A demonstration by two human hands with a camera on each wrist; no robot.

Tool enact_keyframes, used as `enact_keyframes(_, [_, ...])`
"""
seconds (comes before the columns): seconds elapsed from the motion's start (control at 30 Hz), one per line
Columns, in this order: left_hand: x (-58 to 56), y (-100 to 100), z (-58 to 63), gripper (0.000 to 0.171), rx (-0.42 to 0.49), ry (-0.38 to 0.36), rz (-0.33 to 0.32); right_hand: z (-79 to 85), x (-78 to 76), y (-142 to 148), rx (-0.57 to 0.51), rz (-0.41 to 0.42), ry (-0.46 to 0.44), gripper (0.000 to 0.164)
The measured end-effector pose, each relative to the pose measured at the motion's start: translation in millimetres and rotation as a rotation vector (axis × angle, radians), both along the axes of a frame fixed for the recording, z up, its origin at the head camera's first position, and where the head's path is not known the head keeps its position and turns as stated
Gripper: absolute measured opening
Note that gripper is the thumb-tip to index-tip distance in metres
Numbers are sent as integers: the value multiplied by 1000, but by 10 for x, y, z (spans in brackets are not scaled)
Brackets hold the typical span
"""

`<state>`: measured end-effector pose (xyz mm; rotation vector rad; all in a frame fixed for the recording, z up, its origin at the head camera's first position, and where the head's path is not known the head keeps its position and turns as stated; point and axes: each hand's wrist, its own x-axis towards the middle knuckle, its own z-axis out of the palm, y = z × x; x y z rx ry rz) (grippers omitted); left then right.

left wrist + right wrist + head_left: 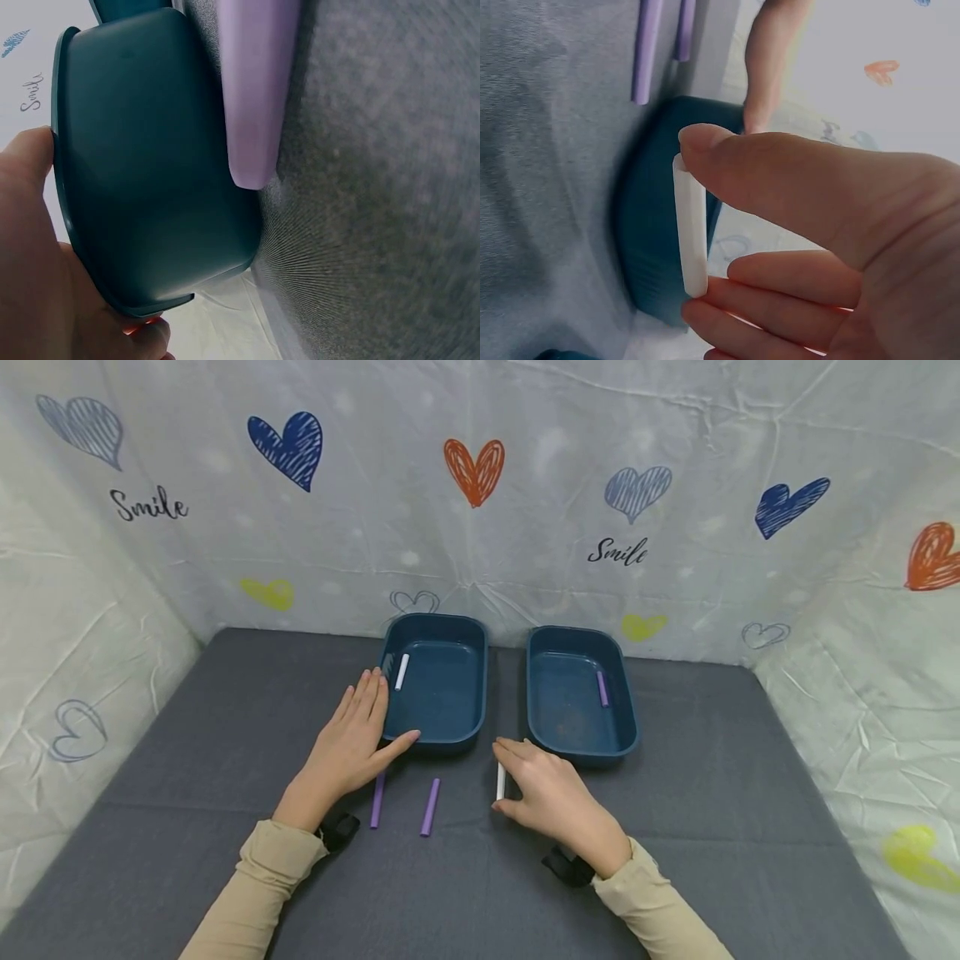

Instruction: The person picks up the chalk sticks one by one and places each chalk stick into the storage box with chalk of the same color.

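Observation:
My right hand [551, 789] pinches a white chalk stick [691, 229] lengthwise by its ends, thumb on one end and fingers on the other, in front of the right tray. My left hand [348, 747] rests over the near left corner of the left blue tray [437, 744], fingers straight along its side and thumb on the front rim. Inside that tray lies another white chalk stick [402, 672]. The right blue tray [583, 753] holds a purple chalk stick [602, 689]. Two purple chalk sticks lie on the table: one [377, 800] by my left hand, one [430, 807] between my hands.
Both trays stand side by side at the back of the grey cloth-covered table [720, 860], a narrow gap between them. A white curtain [540, 543] printed with hearts hangs close behind and along both sides. Each wrist wears a black strap mount [568, 866].

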<state>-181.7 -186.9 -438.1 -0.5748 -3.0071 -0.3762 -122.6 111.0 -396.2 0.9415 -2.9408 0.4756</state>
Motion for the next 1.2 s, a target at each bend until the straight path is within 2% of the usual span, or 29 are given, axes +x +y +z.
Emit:
enact_keyframes(0.33, [6, 3, 7, 100, -1, 5, 3, 77, -91, -98, -48, 10, -27, 72])
enact_keyframes(0.7, [16, 13, 17, 99, -13, 19, 12, 100, -212, -214, -172, 37, -51, 73])
enact_keyframes(0.87, [11, 15, 18, 98, -9, 22, 6, 68, -316, -249, -255, 48, -102, 69])
enact_keyframes(1.07, [-2, 12, 0, 98, -14, 31, 6, -36, -456, -275, -404, 111, -209, 59])
enact_keyframes(1.2, [-5, 12, 2, 99, -21, 23, 6, -93, -513, -299, -434, 111, -249, 57])
